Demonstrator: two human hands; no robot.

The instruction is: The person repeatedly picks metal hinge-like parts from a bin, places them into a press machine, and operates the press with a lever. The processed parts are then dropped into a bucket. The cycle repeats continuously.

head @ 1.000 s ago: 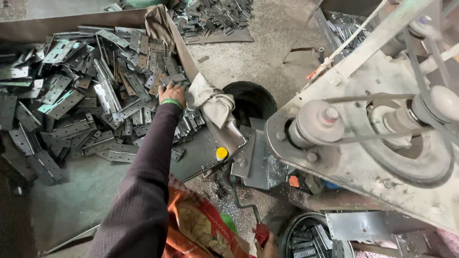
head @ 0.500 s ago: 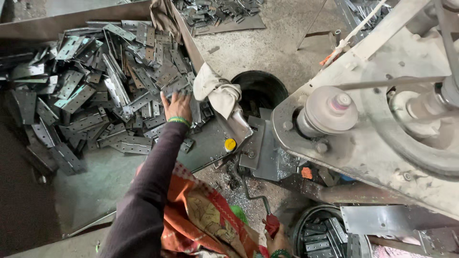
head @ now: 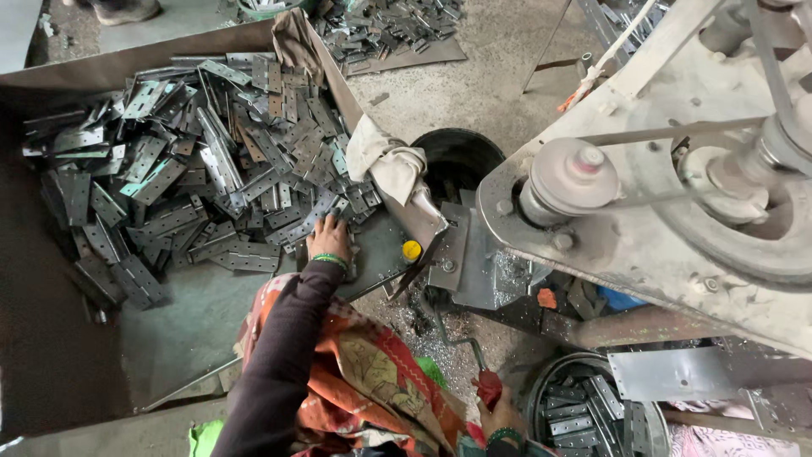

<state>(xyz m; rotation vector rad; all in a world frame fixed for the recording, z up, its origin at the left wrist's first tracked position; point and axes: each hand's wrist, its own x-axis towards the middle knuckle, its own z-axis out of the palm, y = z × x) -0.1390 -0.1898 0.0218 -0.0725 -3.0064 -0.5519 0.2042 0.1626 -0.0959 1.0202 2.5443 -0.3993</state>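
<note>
Workshop floor of grey concrete, strewn with metal filings, seen from above with a shallow sheet-metal tray [head: 194, 322] on the left and a belt-driven press machine [head: 660, 211] on the right. Nearest the viewer, at the bottom edge, the right hand [head: 499, 419] is closed around the red grip of a lever handle [head: 488, 385] whose thin rod runs up toward the machine base; just right of it stands a round bucket [head: 541, 406] holding finished flat metal pieces. Farther out, the left hand [head: 328, 239], wearing a green bangle on a dark sleeve, lies palm-down with fingers spread on the near edge of the pile of perforated metal plates [head: 203, 178]; whether it has actually pinched a plate cannot be told. The pile fills the far half of the tray and extends up and to the left of this hand, so the left hand is by far the nearer one, the right hand being well apart. The plates are flat, elongated strips lying at mixed angles; those under the fingers have their long axis roughly diagonal, pointing toward the tray's far-right corner. A crumpled cloth [head: 385, 161] hangs over the tray's right wall, and a second heap of plates [head: 381, 30] lies beyond on the floor.
</note>
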